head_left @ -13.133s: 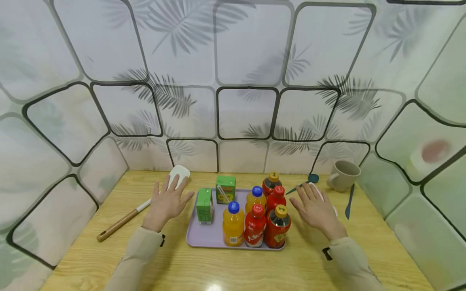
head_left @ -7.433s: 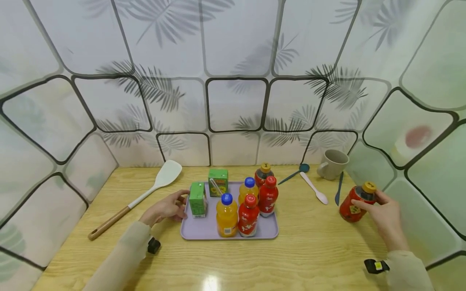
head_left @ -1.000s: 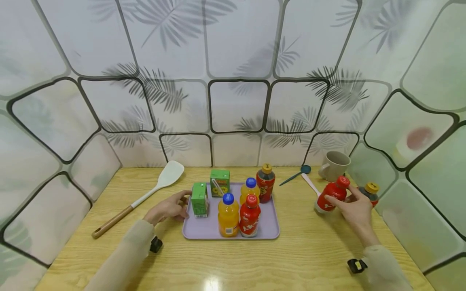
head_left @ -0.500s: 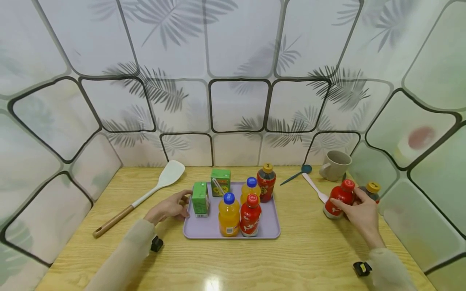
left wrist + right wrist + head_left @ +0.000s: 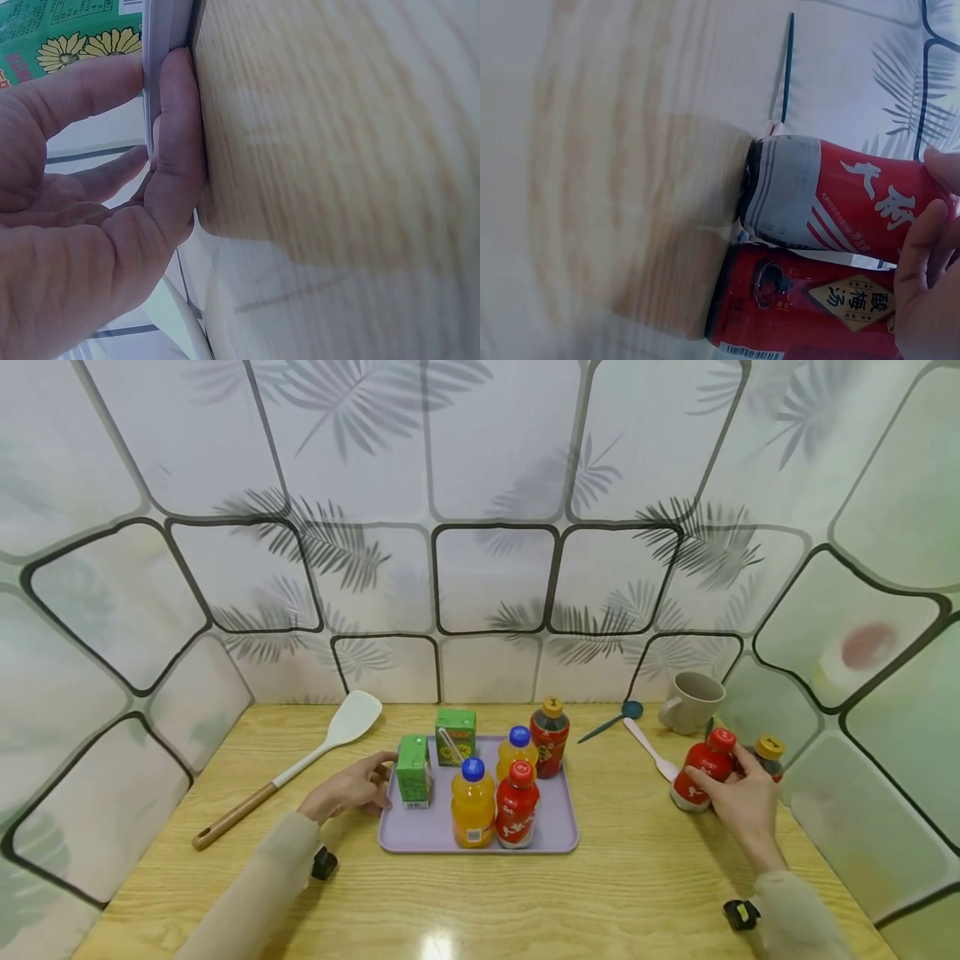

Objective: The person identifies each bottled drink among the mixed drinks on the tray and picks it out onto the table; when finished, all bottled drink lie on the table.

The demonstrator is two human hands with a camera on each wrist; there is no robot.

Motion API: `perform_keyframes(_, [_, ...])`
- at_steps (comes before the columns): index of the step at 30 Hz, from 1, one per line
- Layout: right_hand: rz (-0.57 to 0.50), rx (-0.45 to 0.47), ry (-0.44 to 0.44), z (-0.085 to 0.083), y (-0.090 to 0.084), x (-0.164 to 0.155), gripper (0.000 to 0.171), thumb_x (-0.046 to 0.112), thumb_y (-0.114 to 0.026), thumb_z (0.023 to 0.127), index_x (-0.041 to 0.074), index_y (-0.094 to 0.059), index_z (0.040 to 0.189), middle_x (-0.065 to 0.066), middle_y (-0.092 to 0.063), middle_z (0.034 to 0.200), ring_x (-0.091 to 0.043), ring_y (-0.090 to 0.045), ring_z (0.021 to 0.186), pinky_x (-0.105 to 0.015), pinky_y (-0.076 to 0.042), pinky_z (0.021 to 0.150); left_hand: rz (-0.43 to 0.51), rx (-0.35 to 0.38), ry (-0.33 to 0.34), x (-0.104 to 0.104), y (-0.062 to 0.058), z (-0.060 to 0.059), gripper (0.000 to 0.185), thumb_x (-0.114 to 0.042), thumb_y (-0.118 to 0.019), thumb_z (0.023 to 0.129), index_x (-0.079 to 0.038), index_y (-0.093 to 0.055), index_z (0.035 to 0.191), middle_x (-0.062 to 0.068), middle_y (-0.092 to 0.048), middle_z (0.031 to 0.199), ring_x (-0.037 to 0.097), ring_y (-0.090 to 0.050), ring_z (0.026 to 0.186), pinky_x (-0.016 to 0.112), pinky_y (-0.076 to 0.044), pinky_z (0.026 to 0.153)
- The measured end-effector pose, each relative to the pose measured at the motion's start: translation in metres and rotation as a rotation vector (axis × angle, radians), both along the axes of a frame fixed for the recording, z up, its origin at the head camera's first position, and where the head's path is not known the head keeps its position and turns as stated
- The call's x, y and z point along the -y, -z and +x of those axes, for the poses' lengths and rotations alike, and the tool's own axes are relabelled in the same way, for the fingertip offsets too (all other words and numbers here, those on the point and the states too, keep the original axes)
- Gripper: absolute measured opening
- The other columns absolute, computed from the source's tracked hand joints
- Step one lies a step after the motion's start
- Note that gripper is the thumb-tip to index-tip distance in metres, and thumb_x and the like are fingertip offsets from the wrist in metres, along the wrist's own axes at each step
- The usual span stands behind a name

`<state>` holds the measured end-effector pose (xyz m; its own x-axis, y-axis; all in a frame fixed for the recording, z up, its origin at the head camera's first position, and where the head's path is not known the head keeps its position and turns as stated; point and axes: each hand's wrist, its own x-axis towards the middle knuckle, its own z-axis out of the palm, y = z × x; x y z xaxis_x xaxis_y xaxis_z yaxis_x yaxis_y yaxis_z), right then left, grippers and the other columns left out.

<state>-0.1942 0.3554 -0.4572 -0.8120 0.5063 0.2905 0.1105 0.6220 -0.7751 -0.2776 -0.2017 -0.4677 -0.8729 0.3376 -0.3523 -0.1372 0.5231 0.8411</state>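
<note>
My left hand grips the left rim of a lilac tray; in the left wrist view its fingers lie against the tray's edge, close over the table. With my right hand I hold a red bottle with a white base, its cap upward, next to a dark-drink bottle with a red label and yellow cap. On the tray stand two green drink cartons, two orange juice bottles with blue caps, another red bottle and another yellow-capped bottle.
A white spatula with a wooden handle lies left of the tray. Behind my right hand are a beige mug, a pink spoon and a dark teal spoon. Patterned walls enclose the table's back and sides.
Since the earlier frames, a yellow-capped bottle and then a red bottle have gone from the tray to the right. Over the last second, the red bottle shifts slightly right and forward. The left hand stays put.
</note>
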Motion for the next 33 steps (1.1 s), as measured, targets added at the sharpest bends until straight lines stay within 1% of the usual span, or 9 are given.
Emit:
perform_keyframes(5, [-0.044, -0.064, 0.013, 0.001, -0.001, 0.004, 0.080, 0.021, -0.082, 0.078, 0.014, -0.045, 0.148, -0.014, -0.058, 0.123, -0.003, -0.041, 0.070, -0.004, -0.035, 0.062, 0.017, -0.006, 0.004, 0.000, 0.001, 0.001, 0.088, 0.014, -0.066, 0.072, -0.008, -0.032, 0.150, 0.022, -0.041, 0.125, 0.026, -0.052, 0.095, 0.033, -0.058, 0.068])
perform_keyframes(9, [-0.088, -0.130, 0.017, 0.000, -0.001, 0.003, 0.077, 0.018, -0.083, 0.077, 0.014, -0.048, 0.146, -0.004, -0.058, 0.104, -0.001, -0.040, 0.058, -0.007, -0.037, 0.055, 0.034, -0.007, 0.006, -0.001, 0.001, 0.001, 0.088, 0.015, -0.065, 0.072, -0.008, -0.032, 0.150, 0.021, -0.041, 0.124, 0.025, -0.051, 0.093, 0.032, -0.057, 0.068])
perform_keyframes(12, [-0.094, -0.210, 0.007, 0.000, -0.001, 0.003, 0.072, 0.012, -0.083, 0.076, 0.012, -0.053, 0.142, 0.008, -0.052, 0.094, 0.003, -0.044, 0.054, -0.005, -0.039, 0.056, 0.033, -0.006, 0.009, 0.000, 0.001, 0.002, 0.088, 0.014, -0.065, 0.072, -0.007, -0.031, 0.150, 0.021, -0.041, 0.124, 0.025, -0.052, 0.093, 0.033, -0.058, 0.068])
perform_keyframes(14, [-0.089, -0.266, -0.006, -0.001, -0.002, 0.004, 0.069, 0.009, -0.082, 0.076, 0.011, -0.055, 0.140, 0.012, -0.049, 0.096, 0.006, -0.047, 0.056, -0.002, -0.041, 0.060, 0.025, -0.004, 0.004, 0.000, 0.001, 0.002, 0.088, 0.014, -0.066, 0.072, -0.008, -0.031, 0.150, 0.021, -0.041, 0.124, 0.025, -0.052, 0.093, 0.033, -0.057, 0.068])
perform_keyframes(17, [-0.116, -0.350, -0.029, -0.001, -0.005, 0.006, 0.065, 0.003, -0.079, 0.077, 0.010, -0.057, 0.137, 0.015, -0.046, 0.112, 0.010, -0.051, 0.060, 0.000, -0.043, 0.065, 0.015, -0.005, 0.004, 0.001, 0.000, 0.001, 0.089, 0.013, -0.066, 0.072, -0.008, -0.031, 0.151, 0.022, -0.040, 0.127, 0.026, -0.052, 0.095, 0.034, -0.058, 0.069])
perform_keyframes(21, [-0.153, -0.449, -0.045, -0.002, -0.010, 0.012, 0.054, 0.001, -0.076, 0.079, 0.007, -0.062, 0.131, 0.014, -0.048, 0.119, 0.010, -0.054, 0.065, -0.001, -0.045, 0.065, 0.018, -0.005, -0.002, 0.002, 0.000, -0.001, 0.089, 0.013, -0.066, 0.072, -0.009, -0.031, 0.151, 0.022, -0.040, 0.130, 0.025, -0.053, 0.095, 0.035, -0.058, 0.069])
perform_keyframes(26, [-0.189, -0.541, -0.106, -0.003, -0.015, 0.020, 0.032, 0.000, -0.072, 0.084, -0.004, -0.068, 0.115, 0.011, -0.060, 0.097, 0.003, -0.057, 0.064, -0.006, -0.047, 0.057, 0.025, -0.005, 0.003, 0.003, 0.000, -0.002, 0.088, 0.013, -0.065, 0.072, -0.008, -0.030, 0.151, 0.022, -0.039, 0.129, 0.025, -0.052, 0.094, 0.034, -0.058, 0.067])
perform_keyframes(29, [-0.210, -0.551, -0.169, -0.002, -0.019, 0.030, 0.023, -0.001, -0.068, 0.087, -0.009, -0.069, 0.108, 0.011, -0.064, 0.082, -0.003, -0.059, 0.058, -0.010, -0.048, 0.053, 0.027, -0.004, -0.003, 0.002, 0.001, -0.002, 0.089, 0.013, -0.065, 0.072, -0.008, -0.030, 0.151, 0.022, -0.040, 0.129, 0.025, -0.052, 0.094, 0.035, -0.058, 0.068])
perform_keyframes(33, [-0.253, -0.551, -0.239, 0.002, -0.026, 0.050, 0.019, -0.003, -0.066, 0.088, -0.012, -0.068, 0.104, 0.010, -0.066, 0.070, -0.005, -0.059, 0.053, -0.013, -0.049, 0.051, 0.037, 0.000, -0.005, 0.002, 0.002, 0.000, 0.089, 0.014, -0.066, 0.072, -0.009, -0.031, 0.151, 0.022, -0.040, 0.128, 0.026, -0.052, 0.096, 0.035, -0.058, 0.069])
